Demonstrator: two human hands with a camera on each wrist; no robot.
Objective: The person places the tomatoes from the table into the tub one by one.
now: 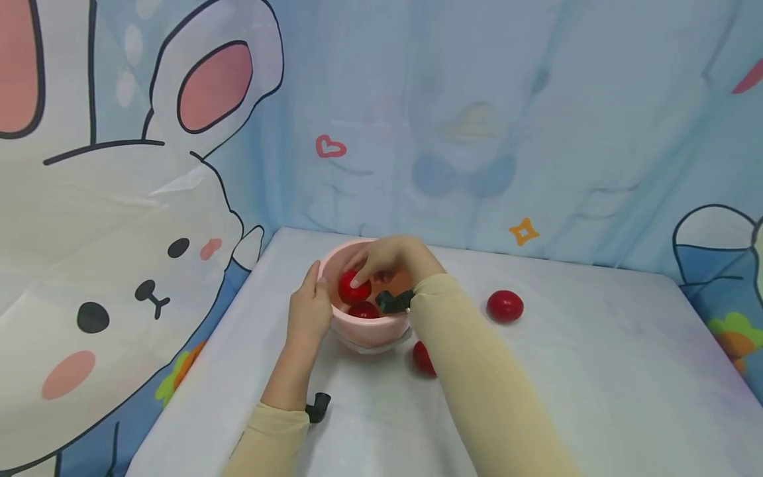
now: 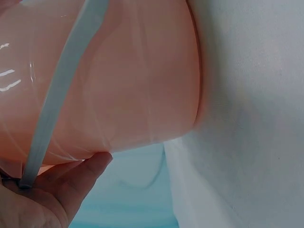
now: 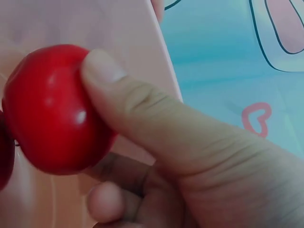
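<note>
Tomato (image 1: 354, 289) pinched by R hand (image 1: 390, 260) over bowl (image 1: 369, 331) | L hand (image 1: 310, 311) flat on rim

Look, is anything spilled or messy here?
Nothing looks spilled or broken. Two round red balls lie loose on the white table outside the pink plastic bowl, one half hidden behind the right sleeve.

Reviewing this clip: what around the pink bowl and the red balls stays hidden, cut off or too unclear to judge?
- Head view: the red ball on the table is half hidden by the right sleeve.
- Head view: the bowl's floor is covered by the right hand and the held red ball, so the count inside is uncertain.
- Right wrist view: a second red ball is cut off by the left edge.
- Left wrist view: the left hand is cut by the frame corner; the bowl's inside is unseen.
</note>
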